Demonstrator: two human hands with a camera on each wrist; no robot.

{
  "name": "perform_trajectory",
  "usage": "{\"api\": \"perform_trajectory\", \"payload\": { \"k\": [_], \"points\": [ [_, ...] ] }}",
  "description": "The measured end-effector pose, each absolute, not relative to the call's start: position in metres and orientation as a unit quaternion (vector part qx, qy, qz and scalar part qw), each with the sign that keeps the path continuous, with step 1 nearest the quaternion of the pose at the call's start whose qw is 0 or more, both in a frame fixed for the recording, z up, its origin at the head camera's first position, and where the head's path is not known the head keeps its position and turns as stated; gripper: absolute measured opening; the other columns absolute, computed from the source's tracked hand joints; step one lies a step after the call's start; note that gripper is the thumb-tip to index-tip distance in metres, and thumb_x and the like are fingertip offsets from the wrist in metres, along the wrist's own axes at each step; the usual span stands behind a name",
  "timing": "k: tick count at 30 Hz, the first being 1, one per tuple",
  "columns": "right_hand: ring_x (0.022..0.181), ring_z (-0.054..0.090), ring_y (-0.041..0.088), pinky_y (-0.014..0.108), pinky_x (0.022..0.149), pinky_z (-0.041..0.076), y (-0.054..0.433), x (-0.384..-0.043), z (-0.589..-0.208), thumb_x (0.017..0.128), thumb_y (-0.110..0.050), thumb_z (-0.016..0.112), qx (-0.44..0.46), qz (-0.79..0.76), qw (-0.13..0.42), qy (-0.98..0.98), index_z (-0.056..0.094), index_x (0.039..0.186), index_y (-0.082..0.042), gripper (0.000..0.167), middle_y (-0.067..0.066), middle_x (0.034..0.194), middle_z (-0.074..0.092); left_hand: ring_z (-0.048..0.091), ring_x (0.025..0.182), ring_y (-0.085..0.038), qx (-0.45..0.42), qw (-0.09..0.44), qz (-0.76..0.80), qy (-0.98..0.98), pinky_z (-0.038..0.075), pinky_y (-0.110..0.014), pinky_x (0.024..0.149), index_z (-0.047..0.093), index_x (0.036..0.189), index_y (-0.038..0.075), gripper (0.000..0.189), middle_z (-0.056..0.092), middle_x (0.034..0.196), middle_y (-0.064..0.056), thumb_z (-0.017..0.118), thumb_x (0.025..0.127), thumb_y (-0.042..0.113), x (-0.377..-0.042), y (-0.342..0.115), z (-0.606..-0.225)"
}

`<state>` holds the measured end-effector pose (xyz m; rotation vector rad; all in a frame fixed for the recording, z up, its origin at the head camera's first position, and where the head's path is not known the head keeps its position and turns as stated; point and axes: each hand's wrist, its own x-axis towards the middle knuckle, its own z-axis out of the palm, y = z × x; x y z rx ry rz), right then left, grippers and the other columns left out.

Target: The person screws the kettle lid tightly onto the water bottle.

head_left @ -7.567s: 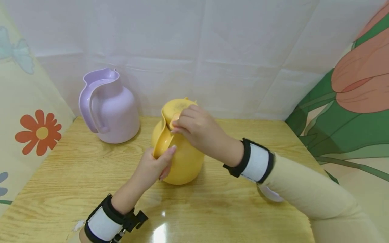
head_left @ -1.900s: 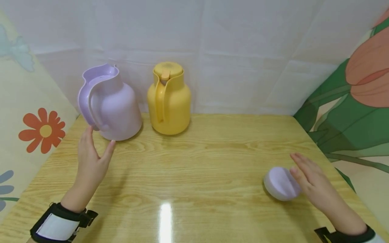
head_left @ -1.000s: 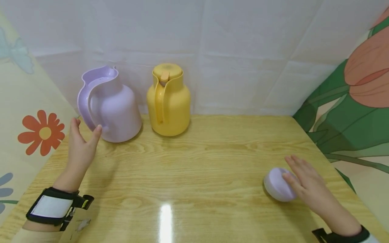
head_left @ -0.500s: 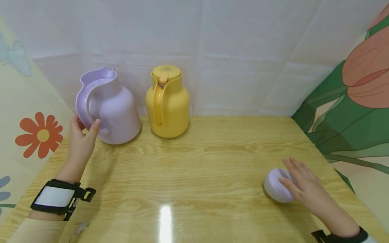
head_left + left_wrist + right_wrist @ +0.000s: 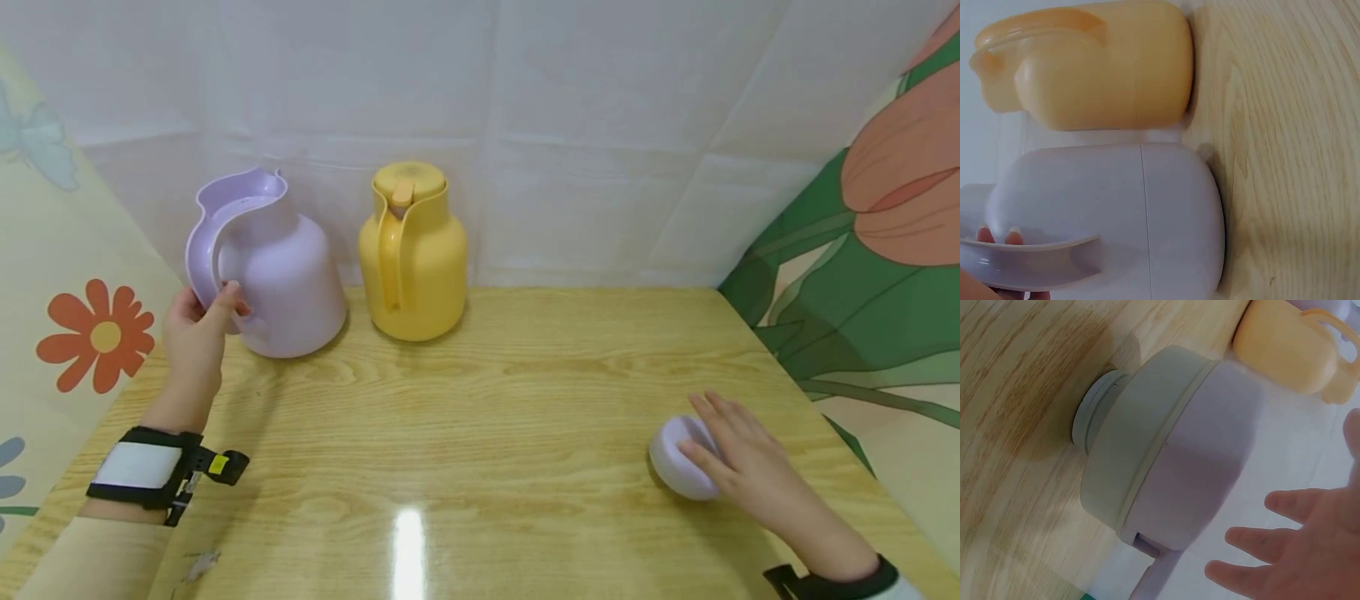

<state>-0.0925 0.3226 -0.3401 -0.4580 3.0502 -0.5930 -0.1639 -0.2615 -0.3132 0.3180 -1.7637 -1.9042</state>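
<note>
A lilac thermos jug (image 5: 288,275) stands upright at the back left, its top uncovered and its handle turned toward me. My left hand (image 5: 193,350) grips that handle low down; in the left wrist view fingertips (image 5: 1014,236) show through the gap between handle and body. At the right of the table lies a round lilac jug lid (image 5: 678,462), with a pale underside and a narrower round base (image 5: 1100,406) on the wood. My right hand (image 5: 746,458) hovers beside and over the lid, fingers spread; the right wrist view shows a gap between them.
A yellow thermos jug (image 5: 420,258) with its lid on stands just right of the lilac jug, handle facing me. White sheeting (image 5: 585,150) hangs behind the wooden table (image 5: 487,417). Flower-painted panels (image 5: 892,333) flank both sides.
The yellow jug, earlier held by both hands mid-table, now stands released at the back. My left hand has closed round the lilac jug's handle; the right has drifted left toward the lid.
</note>
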Motion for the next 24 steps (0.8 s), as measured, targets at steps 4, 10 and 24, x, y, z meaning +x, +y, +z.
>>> {"api": "perform_trajectory", "payload": {
  "k": [4,10,24],
  "points": [
    [0.129,0.016,0.065,0.079,0.094,0.011,0.32,-0.093,-0.339,0.1,-0.03,0.052,-0.151,-0.187,-0.007,0.971,0.027,0.146,0.009,0.065,0.041,0.146,0.022,0.053,0.077,-0.011,0.116,0.238,-0.73,-0.63,0.042,-0.016,0.073,0.058,0.102,0.014,0.018,0.056,0.079,0.002,0.069,0.091,0.025,-0.164,-0.262,-0.312],
    [0.129,0.017,0.064,0.078,0.095,0.012,0.317,-0.093,-0.337,0.099,-0.031,0.054,-0.148,-0.182,-0.006,0.972,0.029,0.145,0.01,0.066,0.041,0.145,0.023,0.05,0.057,-0.011,0.1,0.248,-0.745,-0.611,0.047,-0.019,0.056,0.059,0.09,0.011,0.015,0.052,0.064,0.0,0.071,0.089,0.02,-0.165,-0.254,-0.311],
    [0.126,0.023,0.064,0.08,0.088,0.02,0.318,-0.096,-0.338,0.086,-0.04,0.072,-0.143,-0.135,-0.002,0.981,0.027,0.147,0.006,0.089,0.04,0.144,0.025,0.041,0.041,-0.014,0.013,0.263,-0.77,-0.581,0.036,-0.023,0.042,0.052,0.077,0.005,0.016,0.045,0.051,-0.003,0.057,0.091,-0.002,-0.157,-0.244,-0.313]
  ]
}}
